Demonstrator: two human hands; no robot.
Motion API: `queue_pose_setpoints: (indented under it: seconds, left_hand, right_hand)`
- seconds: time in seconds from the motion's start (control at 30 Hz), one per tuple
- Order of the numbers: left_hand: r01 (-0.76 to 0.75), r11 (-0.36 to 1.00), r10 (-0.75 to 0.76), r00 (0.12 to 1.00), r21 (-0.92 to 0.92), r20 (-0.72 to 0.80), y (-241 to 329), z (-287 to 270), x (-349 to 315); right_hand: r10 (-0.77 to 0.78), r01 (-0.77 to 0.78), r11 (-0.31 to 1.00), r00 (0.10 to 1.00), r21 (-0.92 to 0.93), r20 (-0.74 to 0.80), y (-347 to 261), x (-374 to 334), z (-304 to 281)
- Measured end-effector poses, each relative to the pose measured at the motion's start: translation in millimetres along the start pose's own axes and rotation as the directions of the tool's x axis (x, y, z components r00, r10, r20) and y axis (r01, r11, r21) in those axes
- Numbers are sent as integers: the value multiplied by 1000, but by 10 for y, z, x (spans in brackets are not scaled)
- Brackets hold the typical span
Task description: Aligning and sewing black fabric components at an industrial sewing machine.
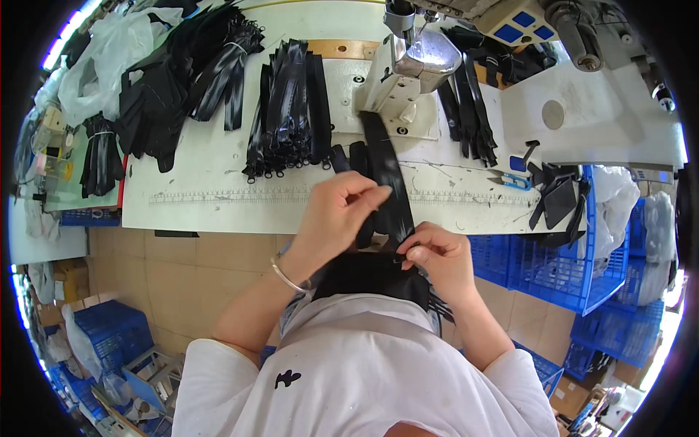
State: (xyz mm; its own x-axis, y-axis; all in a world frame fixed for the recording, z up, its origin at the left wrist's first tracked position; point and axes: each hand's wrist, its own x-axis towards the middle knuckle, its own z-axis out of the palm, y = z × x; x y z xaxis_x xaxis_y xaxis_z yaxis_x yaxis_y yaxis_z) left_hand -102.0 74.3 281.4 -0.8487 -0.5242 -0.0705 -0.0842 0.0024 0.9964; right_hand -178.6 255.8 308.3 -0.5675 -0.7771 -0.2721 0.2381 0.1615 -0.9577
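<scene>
A shiny black zipper strip (386, 160) runs from beneath the sewing machine head (419, 62) toward me, past the table's front edge. My right hand (443, 258) pinches its near end between thumb and fingers. Higher up, my left hand (338, 215) is closed at the strip's left edge, thumb and forefinger pressed together on it. Shorter black pieces (358, 156) lie beside the strip, partly hidden behind my left hand. A bundle of black zippers (287, 109) with metal pulls lies left of the machine.
More black zipper bundles (222, 73) and black fabric pieces (156, 105) lie at the back left. Blue-handled thread snips (513, 180) rest at the right, near black scraps (557, 200). A ruler scale (233, 197) crosses the white table (196, 215). Blue crates (568, 273) stand at right.
</scene>
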Motion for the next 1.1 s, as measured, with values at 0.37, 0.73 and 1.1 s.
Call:
queue_pose_setpoints:
  seconds: [0.37, 0.73, 1.1]
  left_hand:
    - [-286, 637, 362, 931, 715, 50, -216, -146, -121]
    - [30, 996, -18, 989, 79, -147, 25, -339, -53]
    - [176, 825, -198, 980, -537, 17, 268, -336, -74]
  right_hand:
    - [37, -64, 990, 978, -129, -204, 136, 86, -194]
    - [42, -55, 992, 993, -115, -113, -106, 290, -27]
    - [-47, 53, 983, 998, -174, 41, -337, 564, 322]
